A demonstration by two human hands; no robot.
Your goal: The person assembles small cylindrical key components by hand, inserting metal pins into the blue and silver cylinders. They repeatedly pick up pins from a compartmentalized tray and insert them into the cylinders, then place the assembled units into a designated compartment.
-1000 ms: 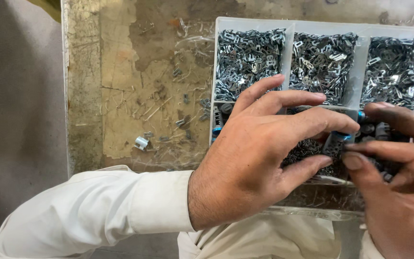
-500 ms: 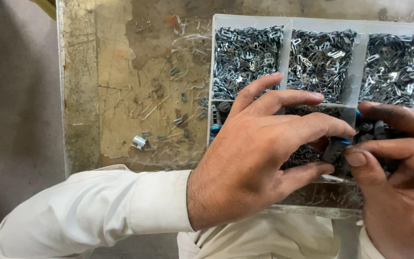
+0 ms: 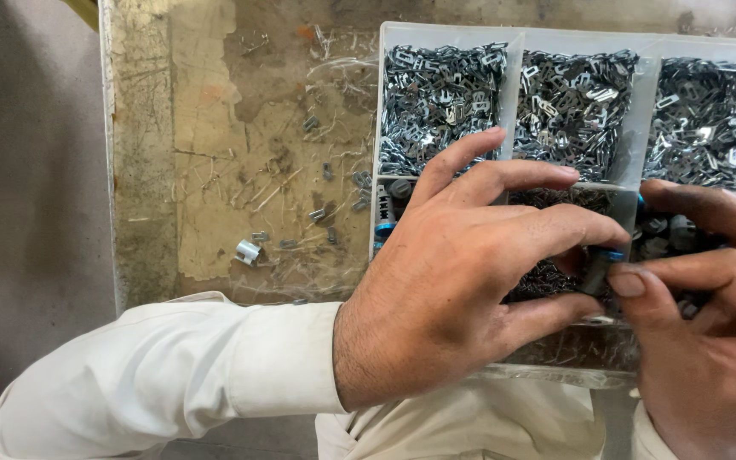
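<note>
My left hand (image 3: 462, 273) reaches over a clear plastic compartment box (image 3: 382, 102) and pinches a small dark cylindrical part with a blue ring (image 3: 600, 266) between thumb and fingers. My right hand (image 3: 709, 324) meets it from the right, its thumb and fingers closed on the same part. The box's three far compartments are full of small shiny metal clips (image 3: 440, 94). The near compartments, mostly hidden under my hands, hold dark parts with blue rings (image 3: 385, 217).
The box sits on a worn, scratched workbench (image 3: 215, 153) whose left edge drops to a grey floor (image 3: 27, 213). Loose small metal pieces (image 3: 249, 251) and wire scraps lie scattered left of the box. My white sleeve (image 3: 172, 375) crosses the near edge.
The view has shifted slightly. Both hands stay over the near compartments, and my fingers have adjusted a little around the small part.
</note>
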